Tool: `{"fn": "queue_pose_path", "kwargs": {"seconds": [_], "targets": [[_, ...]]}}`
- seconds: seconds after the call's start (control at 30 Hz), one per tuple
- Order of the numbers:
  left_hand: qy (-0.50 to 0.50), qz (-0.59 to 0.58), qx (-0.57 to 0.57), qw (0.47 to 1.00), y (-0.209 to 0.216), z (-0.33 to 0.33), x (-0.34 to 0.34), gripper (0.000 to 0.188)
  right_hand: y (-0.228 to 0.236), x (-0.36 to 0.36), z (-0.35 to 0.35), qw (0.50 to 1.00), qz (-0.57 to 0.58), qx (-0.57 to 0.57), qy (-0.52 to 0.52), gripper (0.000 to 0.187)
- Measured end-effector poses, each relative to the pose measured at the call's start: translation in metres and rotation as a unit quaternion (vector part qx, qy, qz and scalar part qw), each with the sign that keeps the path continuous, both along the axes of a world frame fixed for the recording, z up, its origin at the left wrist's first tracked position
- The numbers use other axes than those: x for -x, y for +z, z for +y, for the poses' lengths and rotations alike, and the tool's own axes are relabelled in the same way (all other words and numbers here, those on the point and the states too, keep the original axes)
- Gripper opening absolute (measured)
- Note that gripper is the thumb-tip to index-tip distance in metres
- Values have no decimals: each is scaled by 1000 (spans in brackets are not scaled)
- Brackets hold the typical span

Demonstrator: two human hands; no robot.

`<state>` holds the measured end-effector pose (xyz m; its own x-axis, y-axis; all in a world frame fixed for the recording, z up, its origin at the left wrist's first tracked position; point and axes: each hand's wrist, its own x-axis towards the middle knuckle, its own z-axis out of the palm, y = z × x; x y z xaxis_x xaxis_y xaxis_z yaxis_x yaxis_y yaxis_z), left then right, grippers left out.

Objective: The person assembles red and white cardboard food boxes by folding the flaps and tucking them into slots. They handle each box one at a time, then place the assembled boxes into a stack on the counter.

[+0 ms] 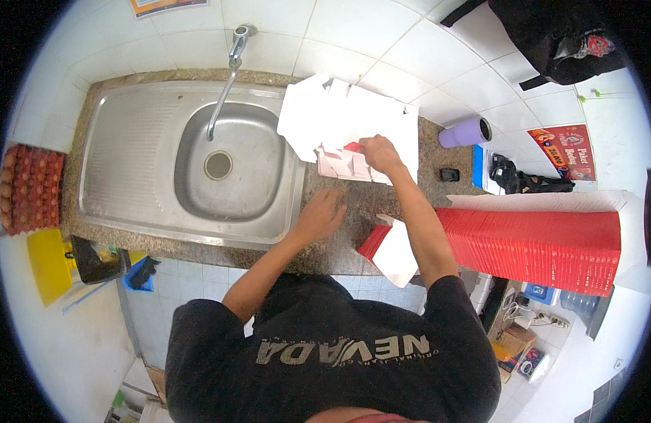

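On the counter right of the sink lie white cardboard box blanks [353,106], overlapping, with cut flaps along their edges. My right hand [382,154] is over their near part, fingers closed on a small red piece [353,146] that looks like a box flap. Just below it, pinkish-white flaps [339,166] stand partly folded. My left hand [322,215] hovers at or rests on the counter beside the sink's right rim, fingers apart and holding nothing. Under my right forearm is a red and white box piece [392,250] at the counter's front edge.
A long stack of red cartons [530,243] stands to the right. The steel sink [191,197] and faucet [230,77] are at left, with egg trays [33,187] beyond. A purple tumbler [463,134], small black object [449,174] and black strapped device [512,173] sit back right.
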<state>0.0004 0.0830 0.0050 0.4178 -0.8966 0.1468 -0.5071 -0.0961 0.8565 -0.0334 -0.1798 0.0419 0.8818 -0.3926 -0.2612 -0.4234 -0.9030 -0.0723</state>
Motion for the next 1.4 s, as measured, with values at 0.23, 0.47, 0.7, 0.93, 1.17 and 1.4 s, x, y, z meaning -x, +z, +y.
{"fn": "queue_pose_path", "kwargs": {"seconds": [0.23,0.47,0.7,0.93,1.17,1.4], "targets": [[-89,-194,104,971,-37,-92,-28,46,35,-24,-28,977,-9,-198,-71,32],[-68,-282,19,957,-57,-94,-17,74,53,-34,-37,997,-68,-32,-29,20],[-84,-256,-65,961,-65,-123,-36,78,231,8,45,955,-251,155,8,29],[-402,-55,14,914,147,86,36,31,249,164,241,966,-250,-13,71,35],[-274,-24,-36,961,239,222,97,63,129,240,388,971,-171,-156,55,31],[-341,-48,-256,903,148,259,142,50,132,323,429,922,-131,-346,-111,40]]}}
